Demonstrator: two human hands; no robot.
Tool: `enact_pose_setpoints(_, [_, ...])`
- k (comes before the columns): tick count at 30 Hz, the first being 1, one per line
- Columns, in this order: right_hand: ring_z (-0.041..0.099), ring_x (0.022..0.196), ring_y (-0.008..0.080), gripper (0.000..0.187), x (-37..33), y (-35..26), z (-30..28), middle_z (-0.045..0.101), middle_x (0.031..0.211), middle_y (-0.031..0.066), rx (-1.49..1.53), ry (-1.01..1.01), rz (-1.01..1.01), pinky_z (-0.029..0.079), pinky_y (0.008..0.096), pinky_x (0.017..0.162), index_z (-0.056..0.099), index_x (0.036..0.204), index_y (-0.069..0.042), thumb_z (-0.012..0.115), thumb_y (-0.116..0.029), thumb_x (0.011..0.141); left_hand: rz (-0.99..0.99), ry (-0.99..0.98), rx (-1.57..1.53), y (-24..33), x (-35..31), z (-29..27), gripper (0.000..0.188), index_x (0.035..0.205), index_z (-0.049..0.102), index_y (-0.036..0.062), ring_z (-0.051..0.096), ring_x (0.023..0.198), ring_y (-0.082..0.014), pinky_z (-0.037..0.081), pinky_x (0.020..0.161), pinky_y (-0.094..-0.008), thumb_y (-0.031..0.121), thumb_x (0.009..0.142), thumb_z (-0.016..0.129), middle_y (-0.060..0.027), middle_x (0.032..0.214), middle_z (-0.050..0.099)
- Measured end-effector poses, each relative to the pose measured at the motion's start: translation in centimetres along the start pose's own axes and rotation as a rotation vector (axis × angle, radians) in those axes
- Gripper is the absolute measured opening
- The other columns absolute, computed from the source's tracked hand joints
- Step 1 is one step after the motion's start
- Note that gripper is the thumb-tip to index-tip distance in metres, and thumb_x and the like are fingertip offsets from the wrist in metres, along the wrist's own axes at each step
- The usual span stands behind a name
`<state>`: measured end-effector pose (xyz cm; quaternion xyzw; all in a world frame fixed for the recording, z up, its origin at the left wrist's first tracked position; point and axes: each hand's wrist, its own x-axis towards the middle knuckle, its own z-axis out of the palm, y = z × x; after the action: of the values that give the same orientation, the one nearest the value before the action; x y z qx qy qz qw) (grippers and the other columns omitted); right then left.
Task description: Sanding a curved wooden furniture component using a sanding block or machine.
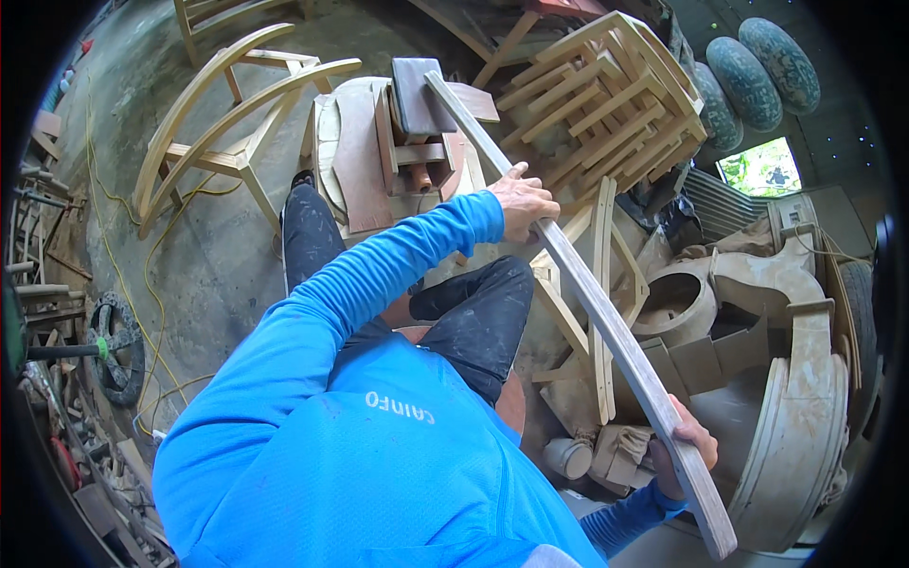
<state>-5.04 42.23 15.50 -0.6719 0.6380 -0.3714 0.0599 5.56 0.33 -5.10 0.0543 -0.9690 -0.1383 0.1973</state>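
Observation:
A long, narrow wooden bar (606, 301) slants across me, from the middle top to the lower right. My left hand (524, 202) is closed round it near the middle, with the sleeved arm stretched forward. Lower down, my right hand (684, 445) grips the bar close to its near end, fingers partly hidden behind the wood. The bar's far end lies over or against a dark, flat-topped block (417, 97) on a wooden stand (358, 156); whether they touch, I cannot tell. A rounded wooden peg (419, 177) shows below the block, between my knees.
A curved wooden chair frame (222, 142) stands at left, with yellow cords (149, 275) on the floor. Stacked wooden frames (606, 99) rise at back right. Beside my right arm are a large machine housing (800, 379), a white tub (568, 458) and another slatted frame (602, 312).

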Motion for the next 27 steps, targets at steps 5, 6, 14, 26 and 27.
enact_pose_setpoints(5, [0.071, 0.115, 0.0389, 0.034, 4.1, 1.8, 4.3, 0.068, 0.125, 0.0340, 0.086, 0.009, 0.039, 0.056, 0.0440, 0.098, 0.063, 0.111, -0.009, 0.081, -0.008, 0.082, -0.093, 0.051, -0.015, -2.3, -0.7, -1.6, 0.041, 0.114, 0.070, 0.0237, 0.061, 0.119, -0.0258, 0.023, 0.119, -0.0719, 0.029, 0.076, 0.083, -0.0005, 0.106, 0.068])
enact_pose_setpoints(6, [0.070, 0.116, 0.0391, 0.034, 5.4, 2.5, 5.7, 0.067, 0.126, 0.0338, 0.031, 0.001, 0.019, 0.055, 0.0448, 0.099, 0.063, 0.110, -0.008, 0.081, -0.008, 0.081, -0.065, 0.036, -0.013, -2.8, -0.6, -1.9, 0.042, 0.115, 0.070, 0.0243, 0.061, 0.120, -0.0256, 0.024, 0.118, -0.0721, 0.028, 0.075, 0.084, -0.0004, 0.107, 0.069])
enact_pose_setpoints(14, [0.068, 0.120, 0.0382, 0.047, 13.9, 11.5, 19.2, 0.066, 0.133, 0.0267, -0.011, -0.072, 0.219, 0.056, 0.0422, 0.100, 0.057, 0.142, 0.000, 0.065, -0.009, 0.097, -0.203, 0.088, 0.074, -12.3, 0.3, -2.0, 0.046, 0.110, 0.075, 0.0327, 0.059, 0.127, -0.0222, 0.029, 0.112, -0.0756, 0.013, 0.070, 0.084, 0.0052, 0.114, 0.071])
enact_pose_setpoints(26, [0.064, 0.057, 0.0239, 0.078, 8.9, 4.7, 11.8, 0.066, 0.090, 0.0178, 1.054, -0.255, 1.204, 0.056, 0.0355, 0.045, 0.027, 0.155, -0.008, 0.072, -0.015, 0.091, -0.081, 0.512, -0.055, -0.3, 0.1, 4.9, 0.033, 0.106, 0.070, 0.0277, 0.056, 0.124, -0.0193, 0.012, 0.116, -0.0807, 0.013, 0.077, 0.078, 0.0020, 0.106, 0.061])
enact_pose_setpoints(27, [0.063, 0.057, 0.0231, 0.083, 8.5, 4.6, 12.0, 0.065, 0.086, 0.0152, 0.934, -0.258, 1.205, 0.054, 0.0346, 0.045, 0.023, 0.159, -0.011, 0.071, -0.014, 0.092, -0.083, 0.503, -0.068, 0.1, -0.3, 5.0, 0.041, 0.113, 0.069, 0.0282, 0.054, 0.129, -0.0199, 0.012, 0.117, -0.0781, 0.014, 0.076, 0.080, 0.0005, 0.113, 0.061])
